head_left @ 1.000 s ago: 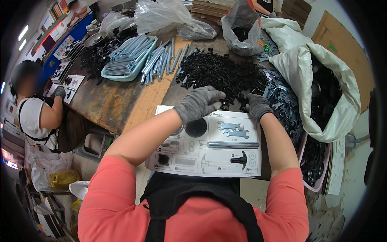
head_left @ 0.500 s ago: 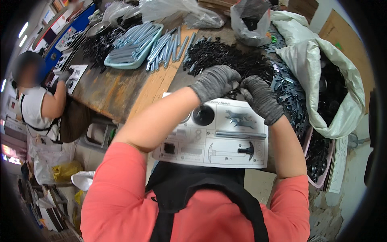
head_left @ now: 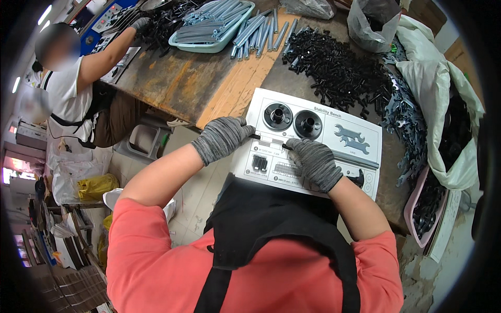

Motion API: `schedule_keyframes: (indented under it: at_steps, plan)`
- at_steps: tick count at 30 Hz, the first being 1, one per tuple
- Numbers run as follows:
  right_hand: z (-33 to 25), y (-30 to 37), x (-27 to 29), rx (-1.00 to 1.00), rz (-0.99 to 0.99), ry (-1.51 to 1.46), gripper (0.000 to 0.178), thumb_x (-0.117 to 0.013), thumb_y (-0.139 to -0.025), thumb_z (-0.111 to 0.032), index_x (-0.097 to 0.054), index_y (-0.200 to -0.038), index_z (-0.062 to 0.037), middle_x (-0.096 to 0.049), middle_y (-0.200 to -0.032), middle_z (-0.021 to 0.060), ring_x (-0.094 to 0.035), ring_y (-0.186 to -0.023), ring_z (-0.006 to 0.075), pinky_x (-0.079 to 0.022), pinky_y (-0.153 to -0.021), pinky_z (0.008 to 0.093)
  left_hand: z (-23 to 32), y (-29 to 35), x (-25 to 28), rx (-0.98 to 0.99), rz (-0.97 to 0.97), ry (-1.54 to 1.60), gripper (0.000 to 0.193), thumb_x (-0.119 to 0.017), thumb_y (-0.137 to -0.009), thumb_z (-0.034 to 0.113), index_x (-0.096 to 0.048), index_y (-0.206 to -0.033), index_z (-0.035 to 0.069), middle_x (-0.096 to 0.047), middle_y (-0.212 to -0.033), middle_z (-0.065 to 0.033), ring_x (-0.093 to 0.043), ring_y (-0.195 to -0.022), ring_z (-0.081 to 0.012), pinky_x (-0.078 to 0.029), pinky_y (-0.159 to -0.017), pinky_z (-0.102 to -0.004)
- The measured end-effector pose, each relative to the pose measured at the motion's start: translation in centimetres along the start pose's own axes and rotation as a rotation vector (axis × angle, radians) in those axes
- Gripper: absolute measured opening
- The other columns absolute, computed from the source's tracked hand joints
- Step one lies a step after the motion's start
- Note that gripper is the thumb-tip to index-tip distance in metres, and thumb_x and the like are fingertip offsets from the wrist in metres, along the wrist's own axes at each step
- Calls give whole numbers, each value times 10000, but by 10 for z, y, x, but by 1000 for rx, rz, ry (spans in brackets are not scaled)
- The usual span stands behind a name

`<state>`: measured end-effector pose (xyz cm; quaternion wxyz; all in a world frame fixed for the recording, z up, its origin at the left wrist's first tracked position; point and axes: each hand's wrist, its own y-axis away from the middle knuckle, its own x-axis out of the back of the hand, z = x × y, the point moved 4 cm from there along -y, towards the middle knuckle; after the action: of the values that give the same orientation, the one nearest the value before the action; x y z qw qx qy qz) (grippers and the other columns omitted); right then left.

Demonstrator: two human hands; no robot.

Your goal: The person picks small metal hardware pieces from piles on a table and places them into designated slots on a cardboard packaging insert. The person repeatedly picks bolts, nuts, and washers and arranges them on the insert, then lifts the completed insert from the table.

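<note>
A white printed board lies at the table's near edge, in front of my apron. My gloved left hand is at its left edge, pinching a small black piece. My gloved right hand is over the board's middle, fingers closed on another small black piece. On the board lie two black round discs with raised hubs, two flat open-end wrenches and a metal rod. Several short black pieces sit in its lower left; my right hand partly hides a black T-shaped part.
Beyond the board spreads a heap of small black cylindrical parts. Metal tubes fill a light-blue basket. Wrenches lie beside a white woven sack. A pink bin holds black parts. At left, a co-worker reaches over the table.
Both my hands have come back from the black heap to the board, the left one to its left edge. The co-worker's arm now stretches toward a pile of black parts.
</note>
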<state>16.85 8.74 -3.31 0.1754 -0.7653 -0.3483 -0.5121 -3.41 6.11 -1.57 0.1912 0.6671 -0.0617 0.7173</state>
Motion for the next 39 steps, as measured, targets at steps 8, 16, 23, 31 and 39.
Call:
schedule_keyframes:
  at_steps: [8, 16, 23, 31, 39]
  plan:
    - [-10, 4, -2, 82, -163, 214, 265, -486, -827, -193, -558, -1038, -50, -612, -756, 151, -619, -691, 299, -486, -575, 424, 8, -5, 4, -80, -28, -213, 238, -478, -868, 330, -626, -916, 151, -577, -749, -66, -609, -703, -234, -479, -574, -371]
    - [-25, 1, -1, 52, -152, 253, 243, -450, -852, -193, -545, -968, -1, -609, -742, 165, -614, -630, 303, -483, -550, 427, 21, -11, 7, -65, -145, -216, 156, -489, -805, 158, -620, -800, 73, -613, -711, -103, -626, -672, -263, -489, -566, -376]
    - [10, -22, -2, 22, -116, -225, 263, -441, -876, -220, -544, -936, 15, -613, -747, 164, -609, -717, 311, -482, -664, 410, -6, -39, 14, -72, -333, 261, 144, -537, -763, 149, -649, -785, 61, -602, -614, -112, -612, -556, -251, -486, -535, -339]
    - [-19, -16, 3, 8, -223, 146, 215, -482, -818, -181, -565, -947, -29, -632, -795, 146, -626, -708, 324, -490, -588, 416, 19, -27, 15, -135, -184, -180, 168, -547, -775, 178, -648, -839, 60, -623, -732, -113, -627, -729, -276, -502, -622, -387]
    - [-5, 10, -1, 112, 107, 0, 256, -532, -821, -213, -587, -1018, -59, -571, -842, 167, -572, -794, 322, -462, -714, 415, -6, -3, -9, -117, 261, 370, 286, -633, -764, 83, -624, -1047, 125, -578, -813, -95, -591, -771, -256, -484, -671, -331]
